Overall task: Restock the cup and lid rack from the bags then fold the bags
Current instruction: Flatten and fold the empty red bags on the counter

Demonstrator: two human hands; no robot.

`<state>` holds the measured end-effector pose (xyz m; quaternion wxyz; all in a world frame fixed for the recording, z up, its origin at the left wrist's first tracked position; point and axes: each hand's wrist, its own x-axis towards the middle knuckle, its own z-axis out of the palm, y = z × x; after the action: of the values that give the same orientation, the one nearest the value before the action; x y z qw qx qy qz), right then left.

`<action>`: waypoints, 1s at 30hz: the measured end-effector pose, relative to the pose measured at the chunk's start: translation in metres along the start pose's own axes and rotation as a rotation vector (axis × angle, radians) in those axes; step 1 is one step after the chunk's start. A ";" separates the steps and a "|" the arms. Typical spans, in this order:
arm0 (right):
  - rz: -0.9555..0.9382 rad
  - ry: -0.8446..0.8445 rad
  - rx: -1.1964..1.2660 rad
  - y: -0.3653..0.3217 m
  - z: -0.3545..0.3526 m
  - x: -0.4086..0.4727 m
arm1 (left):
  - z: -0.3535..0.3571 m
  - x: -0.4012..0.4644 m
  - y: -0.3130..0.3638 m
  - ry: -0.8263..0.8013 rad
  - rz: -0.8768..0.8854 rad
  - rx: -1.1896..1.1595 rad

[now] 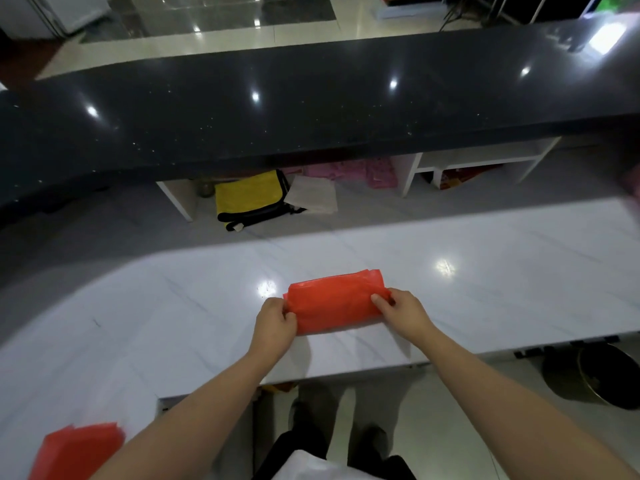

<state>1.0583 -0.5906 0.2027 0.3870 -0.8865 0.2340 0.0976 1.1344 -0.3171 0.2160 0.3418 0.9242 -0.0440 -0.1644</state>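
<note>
Left hand (275,322) and right hand (401,311) pinch opposite ends of the folded red bag (334,303) near the desk's (485,289) front edge; slick plastic may spring open if either pinch loosens.

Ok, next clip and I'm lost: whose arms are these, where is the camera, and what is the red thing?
No machine here: a person wears one camera on the head, looking down at their own bare arms. They stand at a white marble-look counter. The left hand and the right hand each pinch an end of a folded red plastic bag lying on it. Another red bag, flattened, lies at the near left corner. Beyond is a higher black counter, with a yellow bag beneath it.
</note>
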 end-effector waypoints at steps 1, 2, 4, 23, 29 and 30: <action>0.018 0.000 -0.028 0.000 0.002 0.002 | 0.002 0.001 0.000 0.010 -0.024 -0.009; 0.031 0.006 -0.051 0.000 0.003 0.002 | 0.003 0.001 0.000 0.019 -0.045 -0.025; 0.038 0.030 -0.088 0.001 0.006 0.004 | 0.006 0.003 0.002 0.040 -0.086 -0.081; 0.026 0.283 -0.183 -0.020 0.012 0.010 | 0.060 0.014 0.021 -0.092 0.234 0.475; -0.542 0.255 -0.602 -0.026 0.031 0.001 | 0.060 0.021 0.013 -0.144 0.353 0.307; -0.523 0.198 -0.635 -0.027 0.036 0.001 | 0.061 0.022 0.014 -0.178 0.392 0.296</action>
<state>1.0726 -0.5485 0.1956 0.0818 -0.9964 -0.0046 -0.0224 1.1356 -0.3700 0.1755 0.2230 0.9198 -0.2760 -0.1677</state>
